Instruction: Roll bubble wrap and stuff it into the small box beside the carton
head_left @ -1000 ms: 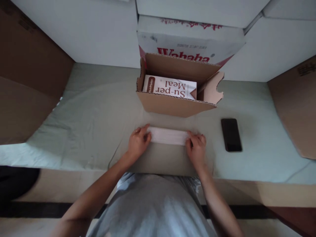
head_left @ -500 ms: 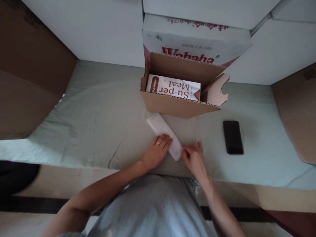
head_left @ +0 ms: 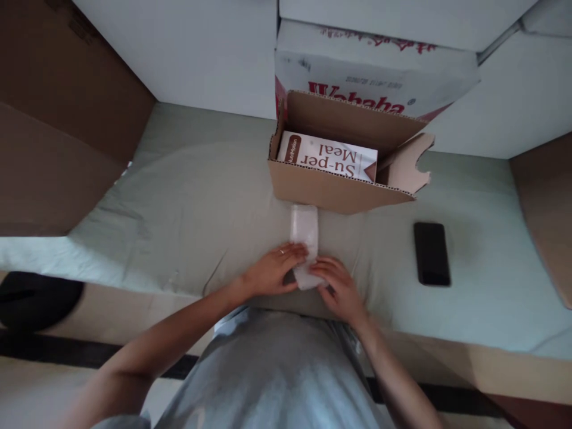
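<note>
A long white packet (head_left: 305,225), apparently wrapped in cloudy plastic or bubble wrap, lies upright in the view on the green cloth, close to the front of an open cardboard box (head_left: 333,185). My left hand (head_left: 273,269), with a ring on it, holds the packet from the left, fingers across its middle and thumb near its lower end. From the right, my right hand (head_left: 338,286) grips the lower end, fingers on top and thumb by the near edge. What the wrapping contains is hidden.
Inside the cardboard box stands a white "Su-per Meal" carton (head_left: 330,156). Behind it is a white Wahaha box (head_left: 375,65). A black phone (head_left: 431,254) lies at right on the green cloth (head_left: 170,196). Large brown boxes stand left (head_left: 67,119) and right (head_left: 547,202).
The packet has turned from a slant to nearly straight up and down. My right hand has moved from its lower corner onto its lower end. The view has shifted slightly.
</note>
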### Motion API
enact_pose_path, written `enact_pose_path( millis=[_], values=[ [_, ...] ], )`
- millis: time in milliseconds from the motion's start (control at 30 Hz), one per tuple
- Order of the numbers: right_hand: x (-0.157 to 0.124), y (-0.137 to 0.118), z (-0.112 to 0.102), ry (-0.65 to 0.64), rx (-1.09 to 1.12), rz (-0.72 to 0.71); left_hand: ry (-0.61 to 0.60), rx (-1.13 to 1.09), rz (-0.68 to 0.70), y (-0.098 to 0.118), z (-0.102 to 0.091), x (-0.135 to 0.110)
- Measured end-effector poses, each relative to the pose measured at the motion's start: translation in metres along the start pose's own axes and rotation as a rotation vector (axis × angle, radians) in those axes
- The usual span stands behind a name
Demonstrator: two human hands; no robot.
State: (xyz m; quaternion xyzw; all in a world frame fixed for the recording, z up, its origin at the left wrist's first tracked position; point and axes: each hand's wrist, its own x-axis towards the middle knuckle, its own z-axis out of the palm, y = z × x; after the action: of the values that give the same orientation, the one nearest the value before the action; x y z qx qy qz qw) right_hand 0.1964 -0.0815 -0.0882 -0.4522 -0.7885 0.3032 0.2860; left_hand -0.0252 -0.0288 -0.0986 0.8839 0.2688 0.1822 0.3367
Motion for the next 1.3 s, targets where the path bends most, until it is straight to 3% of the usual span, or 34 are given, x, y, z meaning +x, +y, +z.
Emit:
enact_pose_path(
  millis=[233, 367, 500, 600, 700, 833, 967, 1067, 1133, 1200, 1300],
  values=[
    [0.021, 0.004, 0.009, 0.093, 0.061, 0.239, 0.187, -0.157, -0.091, 0.0, 0.004, 0.004],
    [0.024, 0.004, 0.012, 0.129, 0.127, 0.351, 0.299, -0.266, -0.266, 0.003, 0.006, 0.01],
    [0.023, 0.0, 0.008, 0.211, -0.061, 0.17, 0.385, -0.331, -0.491, 0.007, 0.005, 0.019],
    [0.02, 0.0, 0.008, 0.119, -0.238, 0.031, 0.403, -0.384, -0.606, 0.008, 0.002, 0.028],
    [0.022, 0.005, 0.011, 0.027, -0.332, 0.011, 0.385, -0.399, -0.695, 0.007, -0.003, 0.037],
    [0.031, 0.014, 0.009, -0.002, -0.304, -0.045, 0.32, -0.329, -0.664, 0.009, -0.012, 0.038],
    [0.041, 0.013, -0.004, -0.005, -0.215, -0.058, 0.407, -0.022, -0.376, 0.015, -0.019, 0.022],
    [0.045, 0.011, -0.012, -0.027, -0.14, -0.035, 0.302, 0.041, -0.201, 0.019, -0.015, 0.01],
    [0.048, 0.009, -0.013, -0.055, -0.106, 0.004, 0.257, 0.013, -0.218, 0.021, -0.009, 0.005],
    [0.051, 0.008, -0.012, -0.045, -0.105, 0.067, 0.274, -0.039, -0.325, 0.02, -0.003, 0.006],
    [0.053, 0.005, -0.008, 0.084, -0.163, 0.148, 0.308, -0.132, -0.546, 0.017, -0.002, 0.016]
  ],
)
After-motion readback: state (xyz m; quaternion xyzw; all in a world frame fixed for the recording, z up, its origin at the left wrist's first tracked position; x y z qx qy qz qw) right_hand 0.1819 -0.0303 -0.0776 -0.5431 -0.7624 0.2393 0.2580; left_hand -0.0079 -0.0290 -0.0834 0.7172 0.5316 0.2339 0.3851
